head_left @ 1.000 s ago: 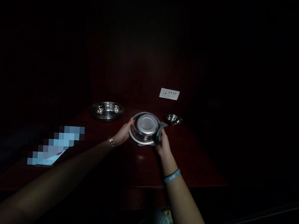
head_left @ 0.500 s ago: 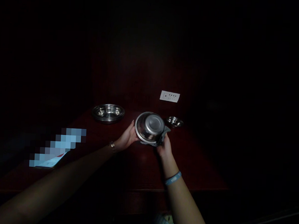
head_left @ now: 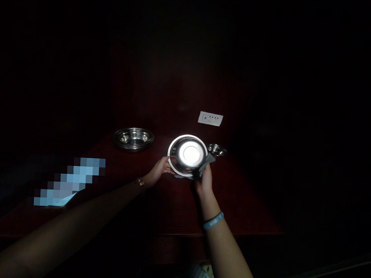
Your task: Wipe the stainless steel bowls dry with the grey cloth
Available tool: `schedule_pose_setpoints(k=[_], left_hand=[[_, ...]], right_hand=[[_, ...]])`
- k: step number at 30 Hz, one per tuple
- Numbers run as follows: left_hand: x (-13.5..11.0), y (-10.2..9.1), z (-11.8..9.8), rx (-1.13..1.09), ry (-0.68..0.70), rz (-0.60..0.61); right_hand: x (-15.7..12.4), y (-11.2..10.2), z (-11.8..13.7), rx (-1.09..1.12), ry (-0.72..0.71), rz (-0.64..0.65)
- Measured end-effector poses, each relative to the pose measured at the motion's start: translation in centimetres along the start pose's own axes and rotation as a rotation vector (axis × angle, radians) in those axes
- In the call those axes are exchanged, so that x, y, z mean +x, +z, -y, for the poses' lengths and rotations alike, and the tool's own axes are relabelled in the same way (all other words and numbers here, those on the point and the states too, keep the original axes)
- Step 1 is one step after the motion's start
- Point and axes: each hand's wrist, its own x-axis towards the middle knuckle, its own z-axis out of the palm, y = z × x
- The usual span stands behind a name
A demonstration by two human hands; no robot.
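Observation:
A shiny metal bowl point(head_left: 189, 151) is held up over the dark red table, its outer base turned toward me. My left hand point(head_left: 159, 171) grips the bowl's rim at its left edge, fingers closed on it. At the lower right, my right hand point(head_left: 205, 181) is closed on a grey cloth point(head_left: 206, 164) that presses against the bowl's side. Part of the cloth hangs below the bowl, and some right-hand fingers are hidden behind it.
Stacked metal bowls point(head_left: 133, 146) stand at the table's back left. A small metal bowl point(head_left: 217, 150) sits behind my right hand. A phone-like bright screen point(head_left: 60, 201), mostly pixelated, lies at left on the red table point(head_left: 238, 208). A white socket panel point(head_left: 210, 118) is on the back wall.
The bowl has been tilted so its base faces me more squarely and now glares brightly. My left fingers have shifted slightly along its rim; the cloth stays against its right side.

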Motion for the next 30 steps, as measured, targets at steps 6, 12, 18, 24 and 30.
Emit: schedule_pose_setpoints(k=[6, 12, 18, 24, 30], left_hand=[[0.5, -0.3, 0.4, -0.004, 0.004, -0.031], [0.2, 0.0, -0.3, 0.136, -0.025, -0.084], [-0.5, 1.0, -1.3, 0.205, -0.049, -0.05], [-0.8, 1.3, -1.3, 0.21, -0.034, -0.038], [-0.4, 0.5, -0.9, 0.27, -0.02, 0.061]], right_hand=[[-0.6, 0.6, 0.6, -0.022, -0.019, -0.055], [-0.6, 0.7, 0.5, 0.041, 0.008, -0.072], [-0.6, 0.9, 0.6, 0.075, 0.005, -0.073], [-0.6, 0.8, 0.5, 0.085, 0.024, -0.086], [-0.4, 0.5, 0.2, 0.042, -0.027, -0.075]])
